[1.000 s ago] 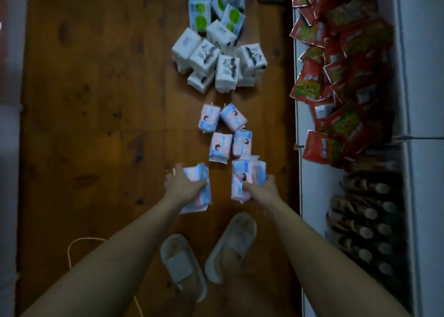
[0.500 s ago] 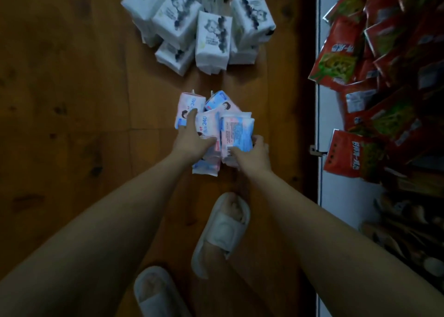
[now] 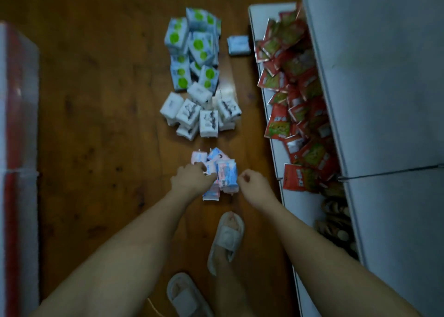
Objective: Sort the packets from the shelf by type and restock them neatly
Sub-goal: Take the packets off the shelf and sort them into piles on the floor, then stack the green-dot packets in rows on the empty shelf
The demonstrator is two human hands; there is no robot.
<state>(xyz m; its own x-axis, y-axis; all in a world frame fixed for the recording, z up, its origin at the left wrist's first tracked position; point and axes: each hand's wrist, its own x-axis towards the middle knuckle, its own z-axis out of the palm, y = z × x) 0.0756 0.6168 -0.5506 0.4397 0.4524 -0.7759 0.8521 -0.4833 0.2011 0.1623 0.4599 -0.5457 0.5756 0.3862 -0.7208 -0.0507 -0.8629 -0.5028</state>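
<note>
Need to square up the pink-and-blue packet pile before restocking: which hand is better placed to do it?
Left. The left hand already rests on the pink-and-blue packets, while the right hand is curled beside them, holding nothing.

Three heaps of packets lie on the floor: green-dotted (image 3: 192,50), white (image 3: 199,115), pink-blue (image 3: 216,170); one lone packet (image 3: 238,44) at upper middle; two slippers (image 3: 227,238)
</note>
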